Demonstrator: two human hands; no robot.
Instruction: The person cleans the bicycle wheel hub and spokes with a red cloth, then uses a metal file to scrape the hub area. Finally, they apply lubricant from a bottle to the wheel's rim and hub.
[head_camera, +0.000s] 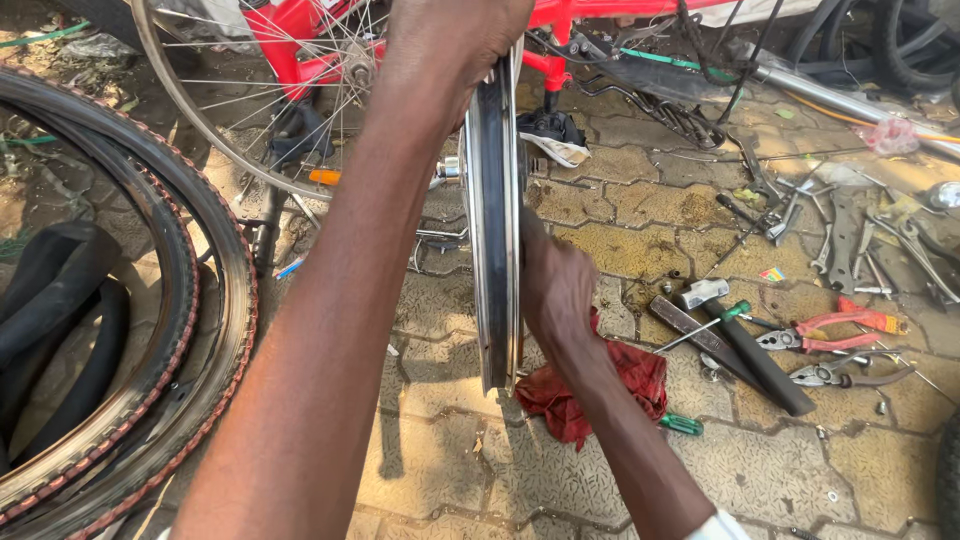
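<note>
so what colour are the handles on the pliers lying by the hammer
Red, on the pliers right of the hammer; the head view shows them clearly.

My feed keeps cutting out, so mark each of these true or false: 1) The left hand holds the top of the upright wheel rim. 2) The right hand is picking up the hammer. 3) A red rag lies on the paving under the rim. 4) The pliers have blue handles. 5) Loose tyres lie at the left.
1) True: the left hand grips the top of the wheel rim.
2) False: the right hand is at the rim's side; the hammer lies untouched on the paving.
3) True: the red rag lies there.
4) False: the pliers have red handles.
5) True: tyres lie there.
</note>
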